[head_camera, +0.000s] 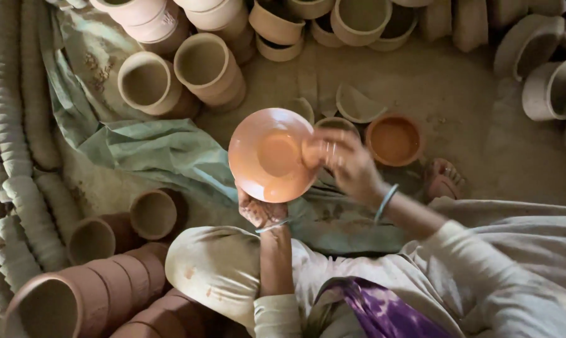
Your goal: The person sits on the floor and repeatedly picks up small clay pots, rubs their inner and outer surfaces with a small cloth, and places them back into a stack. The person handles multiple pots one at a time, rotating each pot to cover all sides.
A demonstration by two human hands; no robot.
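While held up over the lap, orange clay bowl (271, 154) looks light, stiff and brittle, its wet-looking coat likely slick; left hand (259, 211) cupped under the lower rim, grip closed on it; right hand (345, 164) pinching the right rim. Best held at rim and underside, away from the small pot (394, 139).

The left hand (261, 209) is raised from below, palm up, fingers curled in a cupping grip, with a thin bangle at the wrist. Its forearm runs straight up from a bent elbow. The right hand (345, 161) reaches in from the right, fingers bent and pressed together, slightly blurred. A bangle circles its wrist, and the sleeved arm stretches back to the lower right.
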